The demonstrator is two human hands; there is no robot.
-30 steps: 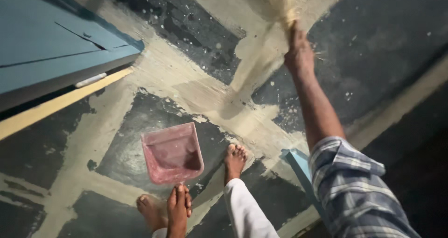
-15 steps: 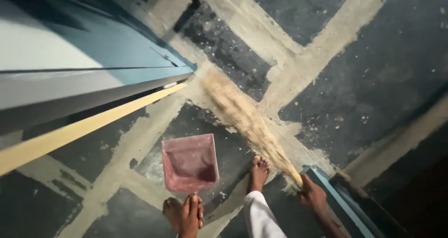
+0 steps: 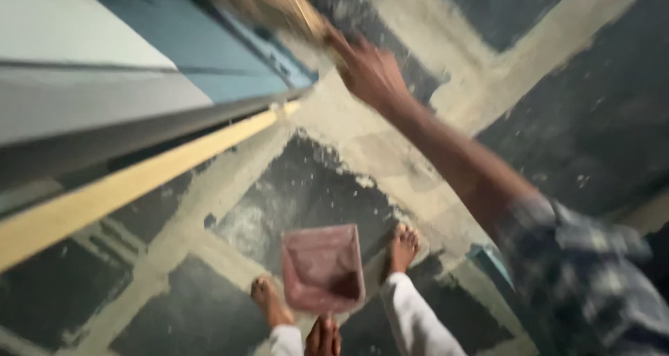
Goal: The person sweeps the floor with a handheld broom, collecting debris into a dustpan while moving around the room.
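- The right hand [image 3: 369,70] is up near 12 o'clock in the view, with its arm stretched far out from the checked sleeve [image 3: 585,279] at 4 o'clock
- Its grip is closed around the thin end of a straw broom [image 3: 261,4]. The bushy part is a blur at 11 o'clock, over the edge of a blue cupboard [image 3: 230,63]
- The left hand [image 3: 323,338] peeks in at 6 o'clock. Its grip looks closed on the back of a pink dustpan [image 3: 323,269], but only the fingertips show
- The dustpan sits low between two bare feet, the left foot [image 3: 268,300] at 7 o'clock of it and the right foot [image 3: 403,248] at 2 o'clock of it. Its open mouth points toward 12 o'clock
- The floor [image 3: 599,133] is dark with wide pale bands, and it has pale dust and specks on it. Some of that dust lies just past the mouth of the pan
- This looks like the middle of a sweep, with the broom lifted and out at the far end of its swing
- A good next stroke would need the broom down on the floor and pulled toward 6 o'clock, while the pan stays flat and still so the dust goes in and not under it
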